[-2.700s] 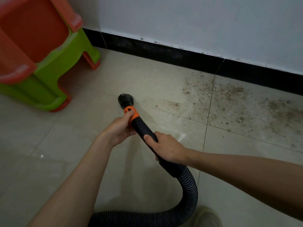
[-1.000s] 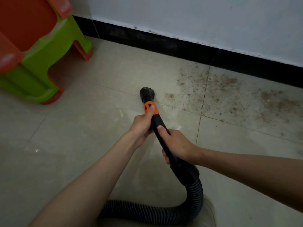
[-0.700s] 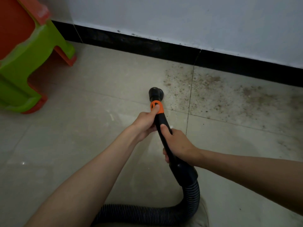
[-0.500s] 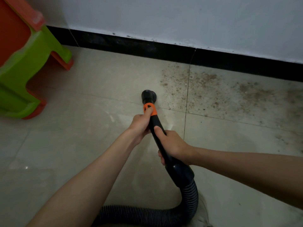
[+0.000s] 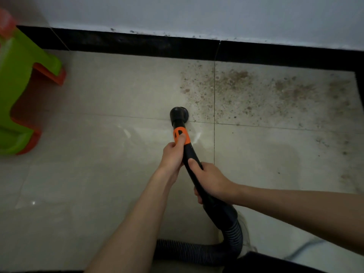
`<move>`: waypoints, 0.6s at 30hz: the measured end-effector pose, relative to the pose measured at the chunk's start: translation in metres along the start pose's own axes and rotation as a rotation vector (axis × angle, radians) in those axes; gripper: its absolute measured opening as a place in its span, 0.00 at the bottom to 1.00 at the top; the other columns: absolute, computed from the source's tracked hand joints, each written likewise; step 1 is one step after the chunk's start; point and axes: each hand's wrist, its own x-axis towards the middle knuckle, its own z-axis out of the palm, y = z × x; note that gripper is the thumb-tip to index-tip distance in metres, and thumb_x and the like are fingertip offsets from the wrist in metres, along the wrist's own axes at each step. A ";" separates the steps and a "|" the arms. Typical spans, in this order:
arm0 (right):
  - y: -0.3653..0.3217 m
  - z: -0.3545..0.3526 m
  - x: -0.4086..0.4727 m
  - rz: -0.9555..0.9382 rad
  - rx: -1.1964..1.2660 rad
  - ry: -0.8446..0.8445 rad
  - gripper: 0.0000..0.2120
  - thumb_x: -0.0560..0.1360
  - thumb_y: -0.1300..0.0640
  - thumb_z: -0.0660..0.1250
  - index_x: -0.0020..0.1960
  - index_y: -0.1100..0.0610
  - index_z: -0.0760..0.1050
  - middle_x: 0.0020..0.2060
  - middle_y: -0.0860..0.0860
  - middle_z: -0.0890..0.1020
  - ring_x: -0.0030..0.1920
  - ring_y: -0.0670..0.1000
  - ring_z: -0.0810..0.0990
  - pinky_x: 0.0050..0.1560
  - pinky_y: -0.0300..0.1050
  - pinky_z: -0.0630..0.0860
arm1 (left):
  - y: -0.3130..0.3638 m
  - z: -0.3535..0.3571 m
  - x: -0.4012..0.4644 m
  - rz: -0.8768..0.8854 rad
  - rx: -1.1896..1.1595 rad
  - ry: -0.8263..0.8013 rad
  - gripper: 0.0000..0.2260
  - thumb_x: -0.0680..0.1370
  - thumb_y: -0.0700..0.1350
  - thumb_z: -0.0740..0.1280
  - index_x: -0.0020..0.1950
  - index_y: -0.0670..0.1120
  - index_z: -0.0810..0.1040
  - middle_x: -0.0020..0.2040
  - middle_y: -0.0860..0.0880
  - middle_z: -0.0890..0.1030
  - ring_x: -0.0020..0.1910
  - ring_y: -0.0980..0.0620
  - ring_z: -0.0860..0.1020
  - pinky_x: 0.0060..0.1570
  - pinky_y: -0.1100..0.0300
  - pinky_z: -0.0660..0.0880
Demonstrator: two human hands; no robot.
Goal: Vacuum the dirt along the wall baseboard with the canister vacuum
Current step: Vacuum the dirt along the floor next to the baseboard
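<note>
While the nozzle is only reaching the near edge of the mess, the lines below are laying out how the job is standing.

Progress: the round black nozzle (image 5: 178, 113) is sitting on the floor tiles (image 5: 110, 99) at the left fringe of the dirt (image 5: 256, 95); judging by that, the cleaning is barely getting under way.

Done: the tiles to the left of the nozzle are looking free of specks, though whether they were ever dirty is not showing.

Left: brown grit is spreading right from the nozzle across two tiles and up to the black baseboard (image 5: 137, 45), with thinner specks trailing down the right side; nearly all of it is waiting.

Left hand: the left hand (image 5: 173, 154) is gripping the black wand (image 5: 190, 154) just below its orange collar (image 5: 181, 136), the thumb pressing on the collar.

Right hand: the right hand (image 5: 211, 182) is wrapping around the wand lower down, near where the ribbed hose (image 5: 197, 251) is joining.

Hose: it is curling behind the arms along the bottom of the view; the canister itself is not showing.

Surroundings: a green and orange plastic stool (image 5: 19, 85) is standing well to the left, apart from the dirt, and the pale wall (image 5: 197, 14) is rising above the baseboard.

In the way: nothing is lying between nozzle and dirt; the trailing hose near the feet is the likeliest thing to be snagging.
</note>
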 end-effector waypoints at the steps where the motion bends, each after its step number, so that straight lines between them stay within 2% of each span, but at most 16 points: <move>1: 0.002 -0.001 -0.003 0.007 0.005 -0.010 0.22 0.81 0.40 0.52 0.44 0.58 0.68 0.22 0.50 0.78 0.21 0.52 0.77 0.23 0.39 0.72 | -0.003 0.000 -0.002 -0.010 0.004 0.002 0.17 0.79 0.54 0.60 0.51 0.39 0.74 0.43 0.44 0.77 0.40 0.49 0.77 0.41 0.58 0.76; 3: 0.005 -0.001 -0.009 0.023 0.012 -0.042 0.21 0.81 0.40 0.52 0.45 0.58 0.67 0.23 0.50 0.78 0.21 0.52 0.77 0.23 0.40 0.73 | -0.008 -0.003 -0.008 -0.022 0.000 0.011 0.16 0.79 0.54 0.61 0.50 0.40 0.74 0.44 0.44 0.77 0.42 0.48 0.78 0.43 0.56 0.77; 8: -0.001 0.000 -0.012 0.051 -0.007 -0.157 0.23 0.80 0.39 0.53 0.50 0.60 0.68 0.25 0.52 0.77 0.22 0.51 0.76 0.25 0.42 0.75 | -0.019 -0.018 -0.019 -0.009 -0.038 0.092 0.18 0.80 0.53 0.61 0.53 0.37 0.74 0.43 0.43 0.77 0.40 0.49 0.78 0.39 0.58 0.75; 11: -0.006 -0.001 -0.006 0.055 -0.019 -0.166 0.23 0.81 0.39 0.53 0.52 0.60 0.69 0.26 0.52 0.77 0.22 0.52 0.76 0.26 0.42 0.75 | -0.013 -0.023 -0.011 0.007 -0.056 0.129 0.18 0.80 0.52 0.60 0.54 0.37 0.73 0.41 0.44 0.77 0.39 0.49 0.77 0.37 0.59 0.74; 13: -0.006 0.003 -0.006 0.056 -0.038 -0.153 0.22 0.81 0.39 0.53 0.51 0.60 0.69 0.27 0.53 0.78 0.23 0.52 0.76 0.27 0.42 0.75 | -0.014 -0.021 -0.012 0.008 -0.063 0.108 0.18 0.80 0.52 0.60 0.55 0.36 0.73 0.41 0.44 0.77 0.39 0.50 0.77 0.36 0.60 0.74; 15: -0.014 0.005 -0.031 0.125 0.054 -0.048 0.21 0.81 0.40 0.54 0.49 0.59 0.69 0.27 0.53 0.77 0.22 0.52 0.76 0.26 0.43 0.75 | 0.002 -0.016 -0.028 -0.080 0.031 -0.033 0.17 0.80 0.53 0.60 0.54 0.38 0.73 0.42 0.44 0.77 0.40 0.50 0.77 0.36 0.60 0.74; 18: 0.008 0.009 -0.042 0.151 0.109 0.006 0.20 0.81 0.40 0.53 0.46 0.57 0.68 0.23 0.50 0.77 0.21 0.53 0.76 0.25 0.43 0.74 | -0.007 -0.001 -0.037 -0.118 0.076 -0.103 0.17 0.80 0.52 0.60 0.55 0.37 0.73 0.45 0.43 0.77 0.41 0.49 0.77 0.37 0.59 0.74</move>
